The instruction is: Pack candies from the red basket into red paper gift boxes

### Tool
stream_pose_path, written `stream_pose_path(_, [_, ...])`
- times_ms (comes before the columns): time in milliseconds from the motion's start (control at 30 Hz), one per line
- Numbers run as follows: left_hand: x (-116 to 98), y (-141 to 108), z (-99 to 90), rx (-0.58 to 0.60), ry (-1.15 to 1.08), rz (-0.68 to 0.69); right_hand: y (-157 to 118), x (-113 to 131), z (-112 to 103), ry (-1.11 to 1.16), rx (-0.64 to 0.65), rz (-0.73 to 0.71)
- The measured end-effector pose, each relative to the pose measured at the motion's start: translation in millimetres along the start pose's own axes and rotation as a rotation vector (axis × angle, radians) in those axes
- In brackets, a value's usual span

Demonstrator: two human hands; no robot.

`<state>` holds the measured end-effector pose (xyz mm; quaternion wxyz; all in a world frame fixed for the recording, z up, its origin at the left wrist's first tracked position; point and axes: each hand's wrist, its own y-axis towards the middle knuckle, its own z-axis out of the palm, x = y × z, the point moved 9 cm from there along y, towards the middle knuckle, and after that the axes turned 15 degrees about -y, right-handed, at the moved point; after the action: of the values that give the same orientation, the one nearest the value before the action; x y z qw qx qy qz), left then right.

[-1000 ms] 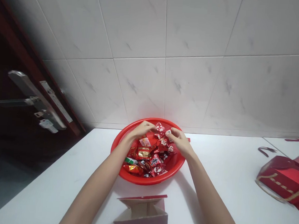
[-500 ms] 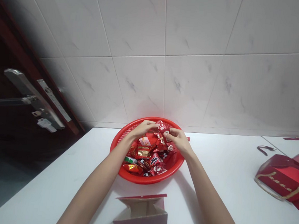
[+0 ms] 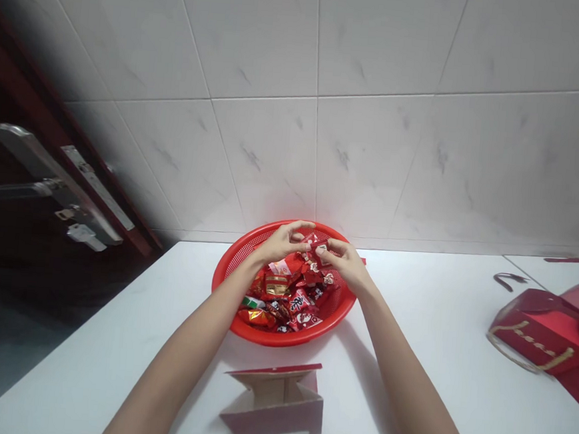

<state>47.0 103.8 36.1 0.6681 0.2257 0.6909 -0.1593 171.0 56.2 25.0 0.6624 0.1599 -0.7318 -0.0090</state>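
Observation:
A red plastic basket [image 3: 280, 338] with perforated sides holds a heap of wrapped candies [image 3: 300, 303], mostly red with some gold and green. Over its far side, my right hand [image 3: 345, 261] pinches a small red-wrapped candy [image 3: 323, 253] with a pale label between thumb and fingers. My left hand [image 3: 282, 242] is beside it, fingers apart, its fingertips close to another red packet; whether they touch it is unclear. Nearer to me, between my forearms, a red paper gift box [image 3: 286, 421] stands with its top open and its brown inside showing.
On the white table [image 3: 426, 321], to the right, lie a red gift box [image 3: 535, 333] with a cord handle, a dark red ribbon piece [image 3: 507, 281] and a red strip [image 3: 564, 260]. Behind is a tiled wall [image 3: 269, 148]. At left is a dark door with a metal handle [image 3: 16, 189].
My left hand's fingers have spread and lifted off the dotted red packet. My right hand still pinches its candy, a little turned. The view has shifted slightly.

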Motion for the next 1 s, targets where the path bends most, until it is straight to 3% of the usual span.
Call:
stream_pose_path(100, [6, 3, -14.6, -0.088, 0.137, -0.023, 3, -7, -12, -0.04, -0.129, 0.007])
stream_pose_path(200, [26, 1, -44.3, -0.219, 0.497, -0.187, 6, -13, -20, -0.08, -0.222, -0.007])
stream_pose_path(300, [50, -5, -59.1, -0.17, 0.675, -0.383, 7, -16, -22, -0.085, -0.237, -0.012])
stream_pose_path(433, [68, -10, -55.7, -0.077, 0.703, -0.513, 7, -17, -25, -0.083, -0.262, -0.012])
stream_pose_path(600, [75, -13, -36.7, 0.032, 0.672, -0.592, 7, -16, -26, -0.085, -0.269, -0.018])
stream_pose_path(800, [78, -10, -27.1, 0.139, 0.667, -0.544, 8, -18, -27, -0.091, -0.281, -0.024])
stream_pose_path(1000, [62, 12, -22.9, 0.022, 0.796, -0.261, 10, -21, -28, -0.096, -0.288, -0.044])
